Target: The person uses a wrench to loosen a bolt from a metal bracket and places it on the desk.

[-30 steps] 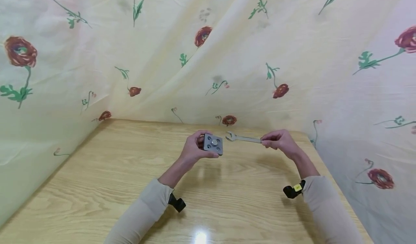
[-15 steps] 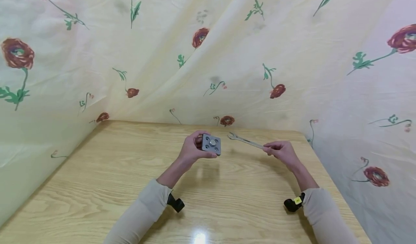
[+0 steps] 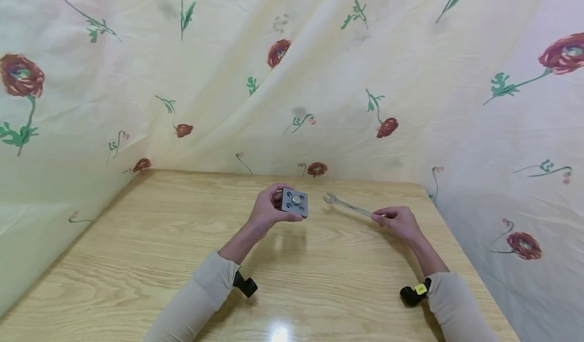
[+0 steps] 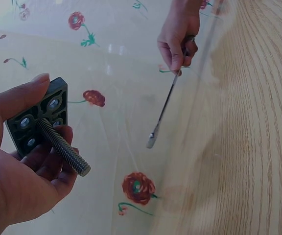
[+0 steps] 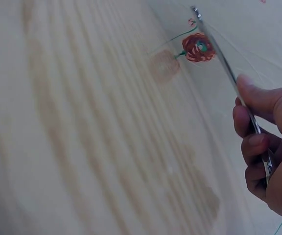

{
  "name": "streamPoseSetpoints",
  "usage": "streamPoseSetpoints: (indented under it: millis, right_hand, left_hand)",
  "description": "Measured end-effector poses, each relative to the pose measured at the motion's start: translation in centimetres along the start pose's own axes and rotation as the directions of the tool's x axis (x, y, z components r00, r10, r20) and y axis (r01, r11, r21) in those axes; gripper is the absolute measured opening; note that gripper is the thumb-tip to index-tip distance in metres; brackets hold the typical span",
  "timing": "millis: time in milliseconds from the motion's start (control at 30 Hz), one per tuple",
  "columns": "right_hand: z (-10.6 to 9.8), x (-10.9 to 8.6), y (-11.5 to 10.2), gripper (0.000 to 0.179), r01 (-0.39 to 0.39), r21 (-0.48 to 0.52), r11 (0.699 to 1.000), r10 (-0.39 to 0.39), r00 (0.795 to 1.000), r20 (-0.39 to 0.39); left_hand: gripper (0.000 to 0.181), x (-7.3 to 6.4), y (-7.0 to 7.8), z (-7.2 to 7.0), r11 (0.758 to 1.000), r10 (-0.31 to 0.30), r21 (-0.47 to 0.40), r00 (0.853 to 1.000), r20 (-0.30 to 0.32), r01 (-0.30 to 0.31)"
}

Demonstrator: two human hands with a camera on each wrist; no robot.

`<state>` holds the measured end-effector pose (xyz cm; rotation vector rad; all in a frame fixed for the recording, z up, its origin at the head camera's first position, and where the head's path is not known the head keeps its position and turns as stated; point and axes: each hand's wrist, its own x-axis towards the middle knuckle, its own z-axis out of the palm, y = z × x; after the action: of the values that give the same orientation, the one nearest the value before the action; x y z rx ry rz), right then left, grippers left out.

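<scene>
A square grey plate with corner holes is held up by my left hand, thumb on one edge and fingers behind. A bolt's head sits at the plate's centre. In the left wrist view its threaded shank juts from the ribbed back, near the curled fingers. My right hand grips a silver wrench by one end. The wrench's open jaw points left toward the plate, apart from it. In the right wrist view, thumb and fingers wrap the wrench's handle, hiding part of it.
A wood-grain table lies under both hands. Behind it and along both sides hangs a pale curtain printed with red flowers. Black cameras are strapped at both wrists.
My right hand has lowered, with the wrench tilting so that its jaw end is higher than the hand, and moved a little away from the plate. The left hand keeps its hold.
</scene>
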<state>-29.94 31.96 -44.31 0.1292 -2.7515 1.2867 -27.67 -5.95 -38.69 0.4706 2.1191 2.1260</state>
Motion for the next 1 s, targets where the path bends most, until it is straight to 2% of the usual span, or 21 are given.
streamPoseSetpoints:
  millis: [167, 500, 733, 1000]
  right_hand:
    - [0.0, -0.5, 0.6, 0.031, 0.000, -0.078, 0.997, 0.001, 1.000, 0.013]
    - [0.2, -0.9, 1.2, 0.028, 0.022, -0.156, 0.988, -0.018, 0.999, 0.030]
    - [0.1, -0.9, 1.2, 0.029, 0.027, -0.176, 0.984, -0.021, 0.999, 0.034]
    - [0.1, -1.3, 1.1, 0.029, 0.078, -0.190, 0.979, -0.069, 0.996, 0.054]
  left_hand:
    - [0.071, -0.1, -0.2, 0.0, 1.000, 0.003, -0.003, 1.000, 0.001, -0.003]
    - [0.071, 0.0, -0.1, 0.0, 1.000, 0.009, 0.003, 1.000, -0.003, -0.009]
    - [0.070, 0.0, 0.1, -0.1, 1.000, 0.012, 0.009, 1.000, -0.003, -0.012]
    - [0.073, -0.1, 0.2, -0.1, 1.000, 0.007, 0.009, 1.000, -0.002, -0.007]
